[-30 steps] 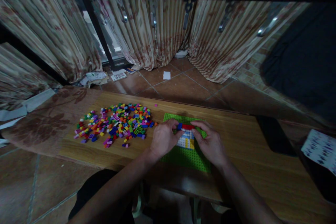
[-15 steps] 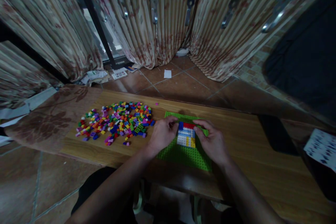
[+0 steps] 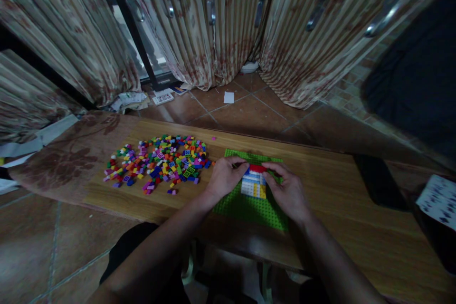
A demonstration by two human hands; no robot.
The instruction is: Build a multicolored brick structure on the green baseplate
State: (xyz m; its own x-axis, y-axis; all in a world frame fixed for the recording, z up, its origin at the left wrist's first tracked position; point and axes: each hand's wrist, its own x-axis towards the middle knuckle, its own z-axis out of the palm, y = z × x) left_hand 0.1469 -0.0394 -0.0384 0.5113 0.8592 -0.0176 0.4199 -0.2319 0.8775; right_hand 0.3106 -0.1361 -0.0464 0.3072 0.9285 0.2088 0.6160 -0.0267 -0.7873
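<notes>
A green studded baseplate (image 3: 249,213) lies on the wooden table. On it stands a block of bricks (image 3: 253,185) in rows of white, light blue and yellow, with red bricks (image 3: 257,168) and a partly covered blue brick (image 3: 246,171) along its far edge. My left hand (image 3: 226,178) is at the far left corner, thumb and fingertips closed at the blue brick. On the right side my right hand (image 3: 287,190) has its thumb and index finger closed at the end of the red bricks; whether it grips them is hidden.
Loose coloured bricks (image 3: 156,161) are spread over the table (image 3: 331,199) left of the baseplate. A dark flat object (image 3: 379,183) lies at the right, near a patterned white item (image 3: 440,199). Curtains (image 3: 295,47) hang beyond the table.
The fingers of my left hand have moved slightly right, over the blue brick, covering more of it. My right hand stays at the red bricks. The view has shifted a little.
</notes>
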